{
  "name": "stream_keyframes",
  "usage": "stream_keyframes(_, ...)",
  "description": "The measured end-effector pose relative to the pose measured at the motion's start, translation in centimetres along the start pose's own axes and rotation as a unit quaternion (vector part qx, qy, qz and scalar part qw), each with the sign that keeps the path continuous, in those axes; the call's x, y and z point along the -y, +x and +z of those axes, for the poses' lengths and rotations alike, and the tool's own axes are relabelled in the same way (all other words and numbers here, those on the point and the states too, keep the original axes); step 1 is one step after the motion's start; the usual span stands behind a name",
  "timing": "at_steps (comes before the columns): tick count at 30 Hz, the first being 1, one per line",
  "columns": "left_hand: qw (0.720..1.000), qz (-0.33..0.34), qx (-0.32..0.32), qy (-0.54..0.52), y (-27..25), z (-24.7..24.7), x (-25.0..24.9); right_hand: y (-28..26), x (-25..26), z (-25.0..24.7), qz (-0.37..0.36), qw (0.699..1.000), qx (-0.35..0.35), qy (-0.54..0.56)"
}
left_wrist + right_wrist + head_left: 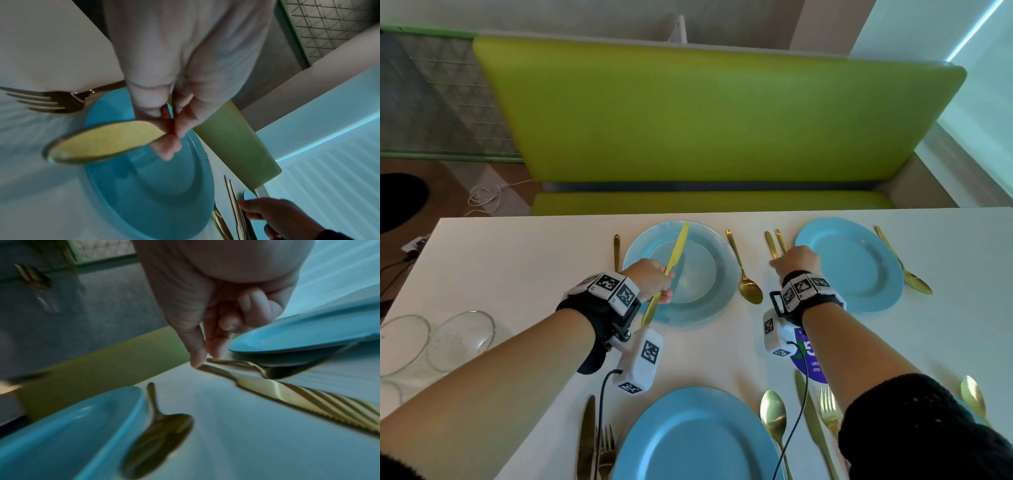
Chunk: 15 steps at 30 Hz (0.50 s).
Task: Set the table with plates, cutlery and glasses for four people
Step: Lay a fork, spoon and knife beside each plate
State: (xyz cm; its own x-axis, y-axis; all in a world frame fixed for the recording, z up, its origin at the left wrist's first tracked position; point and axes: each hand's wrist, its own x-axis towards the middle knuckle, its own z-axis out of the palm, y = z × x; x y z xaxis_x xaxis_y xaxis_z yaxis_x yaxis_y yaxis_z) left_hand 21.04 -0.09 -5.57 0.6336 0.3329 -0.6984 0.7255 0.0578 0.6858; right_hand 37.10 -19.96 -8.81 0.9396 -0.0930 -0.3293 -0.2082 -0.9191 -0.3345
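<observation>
Over the far-left plate (pixel 709 308), your left hand (pixel 650 282) pinches a gold knife (pixel 676 253) — a loose hold could drop it and chip the rim. By the far-right plate (pixel 859 267) your right hand (pixel 796 262) grips nothing, fingertips (pixel 197 360) touching a laid knife (pixel 287 394) and fork (pixel 273 372) — too hard a shove skews them. White table (pixel 517 267), glasses (pixel 462 339) at its left edge; green bench (pixel 705 113) beyond.

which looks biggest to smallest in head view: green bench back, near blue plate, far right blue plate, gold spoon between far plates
Largest first:
green padded bench back
near round blue plate (camera nearness enlarges it)
far right round blue plate
gold metal spoon between far plates
</observation>
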Motion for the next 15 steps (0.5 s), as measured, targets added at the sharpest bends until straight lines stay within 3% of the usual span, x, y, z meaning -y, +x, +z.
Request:
stream_keyframes(5, 0.996, 0.011, 0.026, 0.079, -2.0, 0.2, 0.5, -6.3, 2.1, -0.8, -0.191, 0.981, 0.002, 0.022)
stream_keyframes(9, 0.978, 0.058, 0.046, 0.195, -4.3, 0.3, 0.9, -13.0, 3.2, -0.1, -0.341, 0.938, 0.052, -0.021)
stream_keyframes(11, 0.967, 0.069, 0.057, 0.239, -5.5, 0.1, 1.4, -15.8, 3.4, 0.6, -0.384, 0.916, 0.087, -0.074)
stream_keyframes(15, 0.93, 0.098, 0.07, 0.347, -7.4, -1.2, 3.1, -20.6, 4.2, 1.6, -0.399, 0.895, 0.132, -0.15)
